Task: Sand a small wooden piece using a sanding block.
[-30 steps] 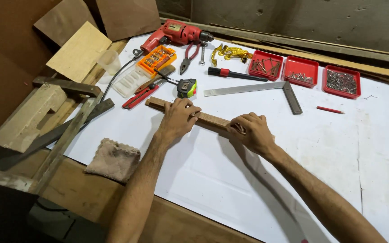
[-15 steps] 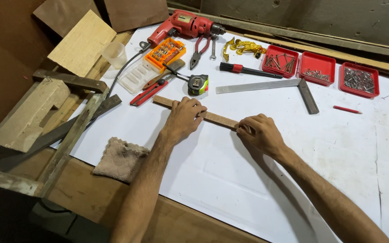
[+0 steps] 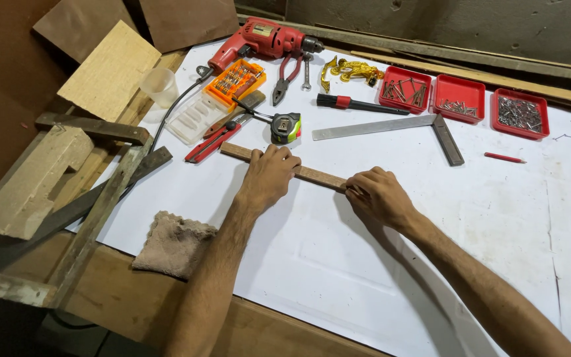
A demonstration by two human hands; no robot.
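A narrow brown wooden strip (image 3: 315, 176) lies flat on the white sheet (image 3: 378, 264) covering the bench. My left hand (image 3: 267, 177) presses down on the strip near its left part, fingers curled over its far edge. My right hand (image 3: 378, 195) grips the strip's right end, which is hidden under the fingers. A tape measure (image 3: 285, 127) with a yellow-green case sits just beyond my left hand. A steel try square (image 3: 391, 125) lies beyond the strip, and a red pencil (image 3: 504, 157) rests to the right.
A red electric drill (image 3: 262, 39), pliers (image 3: 285, 73), an orange bit case (image 3: 235, 78), a red-handled cutter (image 3: 211, 140), a black brush (image 3: 355, 104) and three red trays of screws and nails (image 3: 460, 97) line the back. A tan rag (image 3: 174, 243) lies front left, by wooden scraps (image 3: 67, 192).
Both hands stay on the strip in the same grip. The view has shifted slightly; the strip and tools have not visibly moved on the sheet.
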